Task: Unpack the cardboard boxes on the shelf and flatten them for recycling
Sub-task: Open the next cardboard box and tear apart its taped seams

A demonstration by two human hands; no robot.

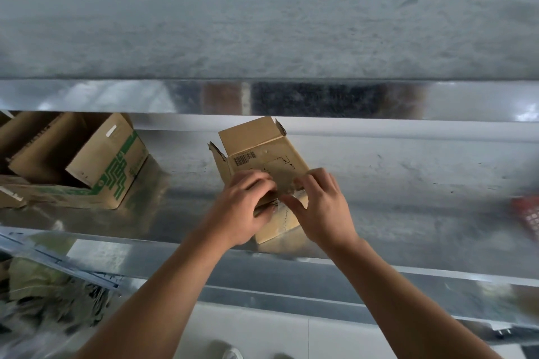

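Note:
A small brown cardboard box (262, 154) with a barcode label lies on its side on the metal shelf (393, 201), its far flaps open. My left hand (245, 207) grips the box's near left edge, fingers curled over the top. My right hand (318, 207) rests on the box's near right part, fingertips pinching a torn strip of tape or card at the near end. A larger open cardboard box (96, 166) with green print sits at the shelf's left.
An upper metal shelf (262, 38) hangs close above the working level. A red object (528, 218) lies at the far right edge of the shelf. Crumpled packing material (49, 294) sits on the lower level at left. White floor tiles (262, 329) show below.

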